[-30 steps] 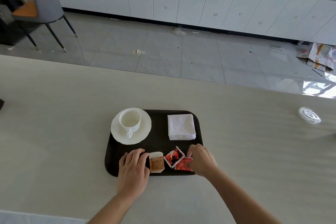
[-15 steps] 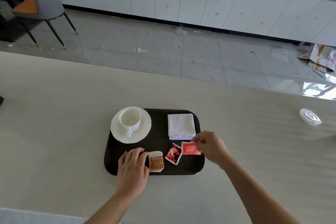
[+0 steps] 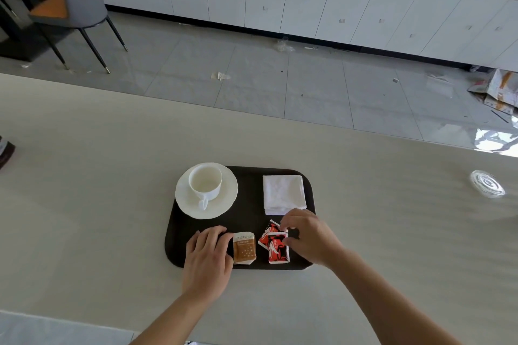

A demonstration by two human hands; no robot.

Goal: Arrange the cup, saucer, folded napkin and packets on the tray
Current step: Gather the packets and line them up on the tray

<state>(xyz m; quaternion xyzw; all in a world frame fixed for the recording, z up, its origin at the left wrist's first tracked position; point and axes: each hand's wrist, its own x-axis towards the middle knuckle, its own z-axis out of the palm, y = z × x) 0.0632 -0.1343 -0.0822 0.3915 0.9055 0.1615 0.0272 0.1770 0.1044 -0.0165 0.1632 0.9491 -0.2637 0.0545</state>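
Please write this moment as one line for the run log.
left hand: rests on tray beside brown packet | right hand: pinches front red packet | cup on saucer, napkin: on tray

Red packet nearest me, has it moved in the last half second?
Yes. The red packet moved away from the napkin toward the tray's near edge, now overlapping the other red packet.

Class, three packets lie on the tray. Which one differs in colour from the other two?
The brown packet, beside the left hand. The red packets overlap each other at the right hand.
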